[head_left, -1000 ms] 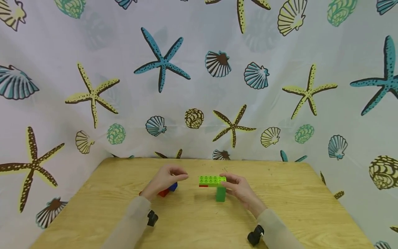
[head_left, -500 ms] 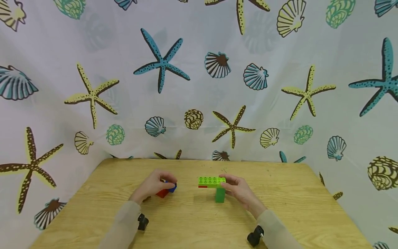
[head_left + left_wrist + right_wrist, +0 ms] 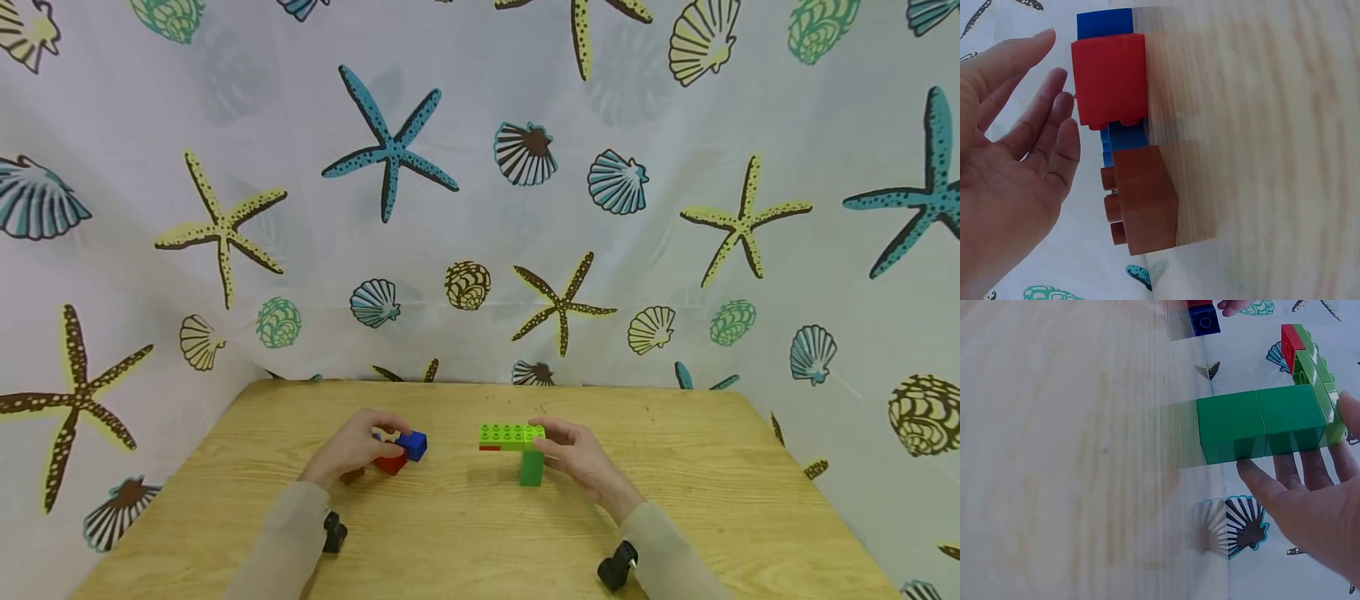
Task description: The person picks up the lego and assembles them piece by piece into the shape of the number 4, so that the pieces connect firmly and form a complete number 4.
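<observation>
My right hand steadies a toy brick structure, thumb at its top and fingers along its right side. Two dark green bricks form an upright column on the table. Lime green bricks lie across its top and jut out to the left, with a red brick under the far end. Over a cluster of loose bricks hovers my left hand, its fingers loosely bent beside a red brick and nothing in its grasp. Blue bricks and a brown brick stand close to the red one.
A wooden table carries the bricks. White cloth printed with starfish and shells hangs behind and at both sides. Dark wrist cameras sit on both sleeves.
My left hand has moved left and a little toward me, from the space right of the loose bricks, past the blue brick, to the red one. The right hand and structure stay in place.
</observation>
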`<state>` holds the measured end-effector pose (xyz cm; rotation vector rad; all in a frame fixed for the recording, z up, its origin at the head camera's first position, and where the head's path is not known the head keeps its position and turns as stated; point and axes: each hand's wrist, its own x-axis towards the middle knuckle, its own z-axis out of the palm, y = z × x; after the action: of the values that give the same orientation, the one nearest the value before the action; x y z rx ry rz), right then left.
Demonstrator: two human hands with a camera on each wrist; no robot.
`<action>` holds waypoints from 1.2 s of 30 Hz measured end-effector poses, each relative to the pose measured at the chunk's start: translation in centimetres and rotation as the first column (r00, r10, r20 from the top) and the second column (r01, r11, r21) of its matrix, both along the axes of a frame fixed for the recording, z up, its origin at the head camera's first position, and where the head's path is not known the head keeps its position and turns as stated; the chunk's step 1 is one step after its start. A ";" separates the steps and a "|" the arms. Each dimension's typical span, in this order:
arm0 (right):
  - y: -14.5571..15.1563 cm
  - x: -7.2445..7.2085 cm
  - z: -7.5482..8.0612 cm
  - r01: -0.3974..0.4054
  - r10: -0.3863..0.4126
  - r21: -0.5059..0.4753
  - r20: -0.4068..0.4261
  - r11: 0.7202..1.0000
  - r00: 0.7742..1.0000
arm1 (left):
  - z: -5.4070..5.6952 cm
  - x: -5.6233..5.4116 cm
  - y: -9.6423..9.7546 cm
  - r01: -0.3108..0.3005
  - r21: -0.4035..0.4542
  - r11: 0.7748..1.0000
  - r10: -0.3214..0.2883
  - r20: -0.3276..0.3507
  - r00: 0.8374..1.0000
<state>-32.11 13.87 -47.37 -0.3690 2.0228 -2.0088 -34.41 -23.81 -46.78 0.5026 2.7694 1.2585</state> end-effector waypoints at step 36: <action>0.5 -0.4 -0.3 -0.018 0.019 0.062 -0.030 0.998 0.999 | 0.1 -1.1 3.7 -0.072 -0.081 0.994 0.074 0.026 0.997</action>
<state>-32.49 14.35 -47.64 -0.4061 2.0859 -1.9366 -35.49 -20.08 -46.69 0.3782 2.8247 1.1527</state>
